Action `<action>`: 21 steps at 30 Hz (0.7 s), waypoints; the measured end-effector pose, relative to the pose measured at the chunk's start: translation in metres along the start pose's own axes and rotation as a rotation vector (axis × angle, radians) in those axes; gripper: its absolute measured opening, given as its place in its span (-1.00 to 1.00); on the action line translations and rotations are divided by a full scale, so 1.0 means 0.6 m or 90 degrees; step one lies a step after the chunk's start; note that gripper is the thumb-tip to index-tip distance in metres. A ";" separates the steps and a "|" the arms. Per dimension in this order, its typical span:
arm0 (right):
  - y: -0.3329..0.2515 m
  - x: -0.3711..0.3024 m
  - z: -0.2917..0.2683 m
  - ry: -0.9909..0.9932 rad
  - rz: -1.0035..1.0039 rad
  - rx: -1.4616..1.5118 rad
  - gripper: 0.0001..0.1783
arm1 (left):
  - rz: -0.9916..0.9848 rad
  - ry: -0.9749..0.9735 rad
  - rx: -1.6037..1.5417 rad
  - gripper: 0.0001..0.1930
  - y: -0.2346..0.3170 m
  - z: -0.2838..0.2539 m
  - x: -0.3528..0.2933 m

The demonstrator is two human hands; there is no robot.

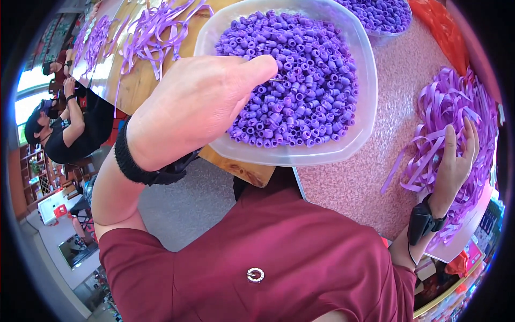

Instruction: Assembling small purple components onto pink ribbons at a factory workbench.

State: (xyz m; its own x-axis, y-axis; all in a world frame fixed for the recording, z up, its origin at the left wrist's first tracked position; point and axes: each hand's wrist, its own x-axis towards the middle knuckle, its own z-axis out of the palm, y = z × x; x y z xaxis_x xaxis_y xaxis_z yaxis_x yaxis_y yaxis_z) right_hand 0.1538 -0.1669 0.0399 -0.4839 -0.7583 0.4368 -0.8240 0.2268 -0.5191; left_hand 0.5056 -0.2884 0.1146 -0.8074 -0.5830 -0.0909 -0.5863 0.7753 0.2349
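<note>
My left hand (196,99) is over a translucent plastic tub (292,156) heaped with small purple barrel-shaped beads (306,86). Its fingers are closed in a pinch, and a thin metal needle (276,80) sticks out from them, just above the beads. Most of those fingertips are hidden behind the back of the hand. At the far right, a loose pile of purple ribbons (445,104) lies tangled. My right hand (456,153) rests against this pile with its fingers stretched out and apart, holding no ribbon that I can make out. Black bands circle both wrists.
A second tub of purple beads (378,15) stands behind the first. Red plastic (442,29) lies at the back right. More purple ribbons (147,37) spread over the wooden table (131,99) at the left. Two other people sit farther left, one in black (56,131).
</note>
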 end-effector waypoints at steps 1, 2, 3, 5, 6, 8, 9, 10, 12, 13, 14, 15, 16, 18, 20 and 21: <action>0.002 -0.001 0.002 -0.012 0.017 0.023 -0.56 | 0.003 -0.005 -0.002 -0.79 0.002 0.001 0.003; 0.002 -0.002 0.003 -0.014 0.022 0.020 -0.56 | -0.011 -0.018 0.007 -0.79 0.003 0.001 0.005; 0.002 -0.002 0.004 -0.028 0.021 0.017 -0.57 | -0.025 -0.031 0.016 -0.78 0.005 0.002 0.008; 0.002 -0.002 0.005 -0.043 0.021 0.016 -0.57 | -0.022 -0.033 0.011 -0.78 0.007 0.000 0.010; 0.002 -0.002 0.005 -0.055 0.022 0.029 -0.59 | -0.020 -0.033 0.007 -0.78 0.007 -0.001 0.011; 0.004 -0.003 0.004 -0.067 0.025 0.040 -0.60 | -0.010 -0.035 0.013 -0.77 0.008 -0.001 0.015; 0.005 -0.004 0.003 -0.070 0.035 0.043 -0.60 | -0.002 -0.034 0.021 -0.77 0.009 0.000 0.018; 0.005 -0.004 0.004 -0.074 0.044 0.048 -0.61 | -0.003 -0.036 0.019 -0.77 0.009 0.000 0.018; 0.007 -0.003 0.006 -0.080 0.047 0.067 -0.62 | -0.005 -0.023 0.017 -0.76 0.009 0.001 0.018; 0.009 -0.004 0.007 -0.082 0.051 0.086 -0.63 | -0.004 -0.024 0.017 -0.76 0.011 0.003 0.018; 0.010 -0.004 0.007 -0.082 0.052 0.086 -0.63 | -0.009 -0.013 0.020 -0.74 0.013 0.006 0.017; 0.011 -0.004 0.008 -0.082 0.056 0.092 -0.63 | -0.014 -0.001 0.023 -0.73 0.015 0.008 0.016; 0.011 -0.004 0.008 -0.083 0.059 0.098 -0.63 | -0.013 -0.002 0.023 -0.73 0.017 0.008 0.015; 0.009 -0.006 0.008 -0.084 0.067 0.105 -0.63 | -0.025 0.001 0.007 -0.70 0.021 0.008 0.013; 0.007 -0.006 0.007 -0.083 0.073 0.112 -0.63 | -0.010 0.009 0.014 -0.70 0.019 0.013 0.012; 0.006 -0.006 0.007 -0.084 0.076 0.124 -0.63 | 0.003 0.018 0.021 -0.69 0.019 0.014 0.011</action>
State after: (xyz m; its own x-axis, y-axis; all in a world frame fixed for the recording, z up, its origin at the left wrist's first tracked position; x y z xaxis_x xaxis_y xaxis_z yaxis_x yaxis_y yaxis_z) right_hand 0.1538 -0.1659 0.0336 -0.5207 -0.8094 0.2715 -0.6854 0.2067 -0.6982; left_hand 0.4930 -0.2817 0.1083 -0.8084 -0.5854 -0.0620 -0.5845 0.7856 0.2029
